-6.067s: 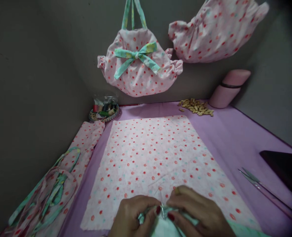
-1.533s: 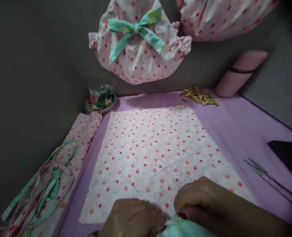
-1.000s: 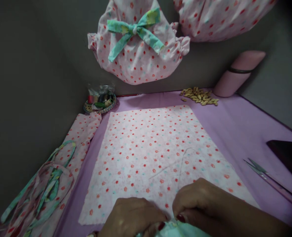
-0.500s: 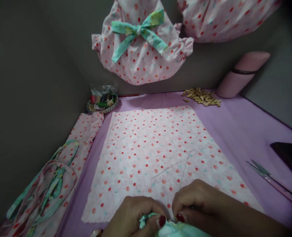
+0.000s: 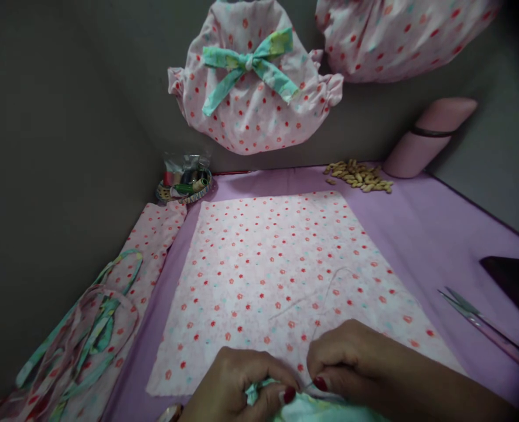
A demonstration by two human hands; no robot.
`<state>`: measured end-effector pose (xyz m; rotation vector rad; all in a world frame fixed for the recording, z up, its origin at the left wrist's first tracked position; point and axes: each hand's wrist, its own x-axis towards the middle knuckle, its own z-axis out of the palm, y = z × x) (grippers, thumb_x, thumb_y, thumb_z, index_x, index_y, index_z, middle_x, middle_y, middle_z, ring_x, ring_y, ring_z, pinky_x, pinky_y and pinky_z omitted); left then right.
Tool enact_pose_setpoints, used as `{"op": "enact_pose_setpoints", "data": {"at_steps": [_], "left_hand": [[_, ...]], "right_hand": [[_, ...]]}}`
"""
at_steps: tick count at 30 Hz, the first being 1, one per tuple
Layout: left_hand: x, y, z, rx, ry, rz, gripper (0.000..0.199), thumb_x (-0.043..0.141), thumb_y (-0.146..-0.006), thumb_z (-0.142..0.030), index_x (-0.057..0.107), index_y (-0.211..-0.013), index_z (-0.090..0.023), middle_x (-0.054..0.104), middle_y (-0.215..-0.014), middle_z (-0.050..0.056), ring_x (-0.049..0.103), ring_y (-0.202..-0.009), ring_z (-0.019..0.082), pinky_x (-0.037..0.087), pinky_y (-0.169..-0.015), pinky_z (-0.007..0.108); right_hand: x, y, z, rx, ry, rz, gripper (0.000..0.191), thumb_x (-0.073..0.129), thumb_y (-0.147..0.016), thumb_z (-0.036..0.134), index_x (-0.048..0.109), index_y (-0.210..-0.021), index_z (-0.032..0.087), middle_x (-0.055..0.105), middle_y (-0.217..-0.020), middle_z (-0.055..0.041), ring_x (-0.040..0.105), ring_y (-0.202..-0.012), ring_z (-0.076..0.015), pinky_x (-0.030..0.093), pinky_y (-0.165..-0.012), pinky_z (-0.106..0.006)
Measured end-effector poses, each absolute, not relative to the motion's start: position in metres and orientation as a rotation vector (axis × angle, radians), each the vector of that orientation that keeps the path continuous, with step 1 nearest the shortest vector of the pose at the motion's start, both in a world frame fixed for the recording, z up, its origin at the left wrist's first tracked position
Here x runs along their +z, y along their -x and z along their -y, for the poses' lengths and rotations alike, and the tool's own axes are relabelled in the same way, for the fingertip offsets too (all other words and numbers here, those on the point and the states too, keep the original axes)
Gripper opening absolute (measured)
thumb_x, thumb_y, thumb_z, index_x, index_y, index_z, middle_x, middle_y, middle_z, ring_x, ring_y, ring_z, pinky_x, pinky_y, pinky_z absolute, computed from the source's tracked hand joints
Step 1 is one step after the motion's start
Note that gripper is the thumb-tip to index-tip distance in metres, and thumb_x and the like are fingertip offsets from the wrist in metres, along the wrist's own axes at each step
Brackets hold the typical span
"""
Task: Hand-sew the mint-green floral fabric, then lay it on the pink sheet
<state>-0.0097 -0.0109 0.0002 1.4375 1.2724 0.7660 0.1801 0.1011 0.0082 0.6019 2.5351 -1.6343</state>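
Head view: gripping mint-green cloth (image 5: 323, 409) in left hand (image 5: 251, 381), by near edge of dotted fabric (image 5: 251, 264); pinching with right hand (image 5: 347, 363) just beside, on something too small to tell; near loose thread (image 5: 331, 287) on dotted fabric.

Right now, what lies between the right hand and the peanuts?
In the head view, the spotted pink fabric with a loose thread on it, then purple table covering, lie between the right hand and the peanuts.
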Motion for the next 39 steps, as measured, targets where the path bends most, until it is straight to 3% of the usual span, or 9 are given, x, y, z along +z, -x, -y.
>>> {"op": "enact_pose_setpoints", "data": {"at_steps": [14,18,26,39], "left_hand": [[0.000,0.008,0.011,0.895,-1.681,-1.319,0.025,0.047,-0.089,-0.027,0.066,-0.081,-0.013,0.072,-0.072,0.006,0.065,-0.062,0.009,0.046,-0.059,0.012],[0.001,0.006,0.010,1.051,-2.007,-1.306,0.028,0.043,-0.093,-0.029,0.062,-0.079,-0.015,0.072,-0.068,0.003,0.067,-0.060,0.008,0.047,-0.061,0.011],[0.000,0.003,0.008,1.048,-2.233,-1.403,0.047,0.027,-0.097,-0.035,0.059,-0.067,-0.018,0.068,-0.054,-0.004,0.064,-0.046,0.007,0.044,-0.048,0.013],[0.007,0.007,0.010,0.887,-2.109,-1.352,0.040,0.032,-0.096,-0.032,0.064,-0.077,-0.015,0.071,-0.064,0.002,0.066,-0.054,0.010,0.047,-0.054,0.015]], "right_hand": [[0.014,-0.182,-0.102,-1.532,-0.743,-2.601,0.021,0.044,-0.084,0.010,0.048,-0.065,0.018,0.049,-0.062,0.0065,0.045,-0.058,-0.0073,0.032,-0.054,-0.017],[0.017,-0.181,-0.103,-1.669,-0.693,-2.541,0.022,0.045,-0.083,0.009,0.055,-0.066,0.018,0.051,-0.060,0.0060,0.048,-0.058,-0.0070,0.035,-0.055,-0.015],[0.023,-0.181,-0.102,-1.794,-0.637,-2.487,0.026,0.049,-0.081,0.005,0.068,-0.066,0.015,0.058,-0.059,0.0044,0.053,-0.057,-0.0067,0.037,-0.055,-0.014],[0.023,-0.182,-0.101,-1.885,-0.596,-2.446,0.027,0.050,-0.082,0.007,0.074,-0.077,0.017,0.070,-0.070,0.0001,0.062,-0.065,-0.0108,0.044,-0.060,-0.017]]}}
